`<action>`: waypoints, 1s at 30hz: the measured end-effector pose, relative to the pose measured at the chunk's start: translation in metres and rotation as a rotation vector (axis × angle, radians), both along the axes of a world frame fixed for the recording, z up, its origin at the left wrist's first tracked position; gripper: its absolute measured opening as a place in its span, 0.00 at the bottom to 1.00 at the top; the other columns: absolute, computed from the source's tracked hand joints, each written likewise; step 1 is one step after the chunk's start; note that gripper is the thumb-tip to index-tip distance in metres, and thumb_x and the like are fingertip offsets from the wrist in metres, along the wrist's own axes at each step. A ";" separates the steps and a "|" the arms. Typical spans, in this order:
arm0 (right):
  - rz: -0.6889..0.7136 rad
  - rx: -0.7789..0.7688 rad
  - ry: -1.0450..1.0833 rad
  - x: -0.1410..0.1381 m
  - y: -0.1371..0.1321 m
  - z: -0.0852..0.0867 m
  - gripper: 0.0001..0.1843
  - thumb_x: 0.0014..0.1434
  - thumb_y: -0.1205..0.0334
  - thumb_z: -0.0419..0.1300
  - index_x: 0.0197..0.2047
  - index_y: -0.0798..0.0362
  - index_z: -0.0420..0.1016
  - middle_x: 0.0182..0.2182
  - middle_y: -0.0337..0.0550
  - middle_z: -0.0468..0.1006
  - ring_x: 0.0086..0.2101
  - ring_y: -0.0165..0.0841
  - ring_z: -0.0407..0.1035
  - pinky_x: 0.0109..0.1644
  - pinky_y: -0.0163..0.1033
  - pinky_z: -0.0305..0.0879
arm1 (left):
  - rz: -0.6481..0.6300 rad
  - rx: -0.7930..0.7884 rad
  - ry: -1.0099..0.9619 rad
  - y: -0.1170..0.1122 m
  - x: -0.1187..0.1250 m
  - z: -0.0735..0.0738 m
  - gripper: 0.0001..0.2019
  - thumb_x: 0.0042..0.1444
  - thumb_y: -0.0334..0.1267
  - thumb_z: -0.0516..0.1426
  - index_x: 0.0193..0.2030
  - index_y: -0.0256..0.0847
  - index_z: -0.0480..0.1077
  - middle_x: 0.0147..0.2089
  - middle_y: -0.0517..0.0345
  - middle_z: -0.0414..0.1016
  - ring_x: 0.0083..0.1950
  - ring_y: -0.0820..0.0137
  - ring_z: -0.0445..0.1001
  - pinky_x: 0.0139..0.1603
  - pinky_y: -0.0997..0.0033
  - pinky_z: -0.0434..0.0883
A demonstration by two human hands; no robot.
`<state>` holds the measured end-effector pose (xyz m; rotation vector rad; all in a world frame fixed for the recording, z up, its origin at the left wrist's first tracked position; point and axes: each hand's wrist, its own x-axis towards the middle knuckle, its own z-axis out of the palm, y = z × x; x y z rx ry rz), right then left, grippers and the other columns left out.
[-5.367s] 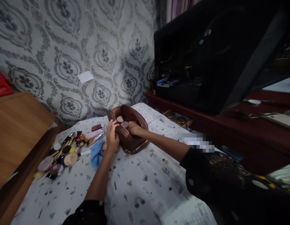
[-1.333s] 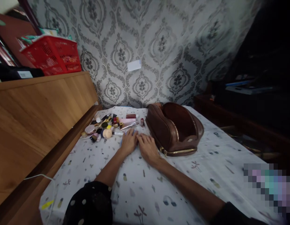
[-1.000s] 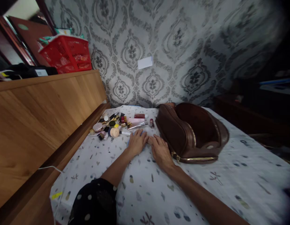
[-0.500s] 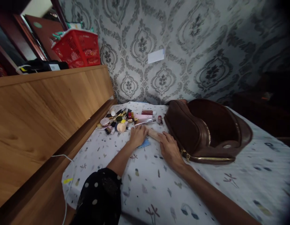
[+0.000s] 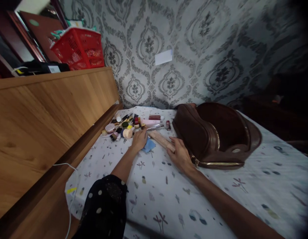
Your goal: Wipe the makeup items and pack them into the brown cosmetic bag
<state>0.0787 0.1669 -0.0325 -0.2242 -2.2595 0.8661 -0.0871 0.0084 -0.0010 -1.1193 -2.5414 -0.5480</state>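
My right hand [image 5: 180, 154] grips the near end of a long, flat beige item [image 5: 160, 139] lying on the patterned sheet, thumb on one side and fingers on the other. My left hand [image 5: 139, 140] rests at the edge of a cluster of cosmetics, with its fingertips bent down and hidden. Just right of it lies a small blue cloth [image 5: 150, 145]. Close to the left fingers are a round beige jar [image 5: 127, 133] and a silvery tube [image 5: 155, 126]. A pink tube [image 5: 151, 121] and a reddish-brown tube [image 5: 154, 117] lie behind.
An open brown leather bag [image 5: 193, 132] with a gold zip stands right of my right hand. A wooden board [image 5: 56, 103] borders the sheet on the left, with a red basket [image 5: 79, 48] above it. A white cable [image 5: 75, 186] hangs at lower left.
My left hand has moved left, off the far end of the beige item, leaving more of that item and the blue cloth visible. My right hand stays at the near end.
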 end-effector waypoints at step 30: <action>0.018 0.006 -0.081 0.006 -0.006 0.013 0.25 0.57 0.59 0.56 0.57 0.54 0.68 0.47 0.51 0.73 0.29 0.34 0.70 0.42 0.43 0.72 | 0.561 -0.041 0.083 -0.028 -0.010 0.028 0.20 0.68 0.48 0.46 0.57 0.42 0.70 0.55 0.42 0.74 0.59 0.52 0.68 0.59 0.44 0.65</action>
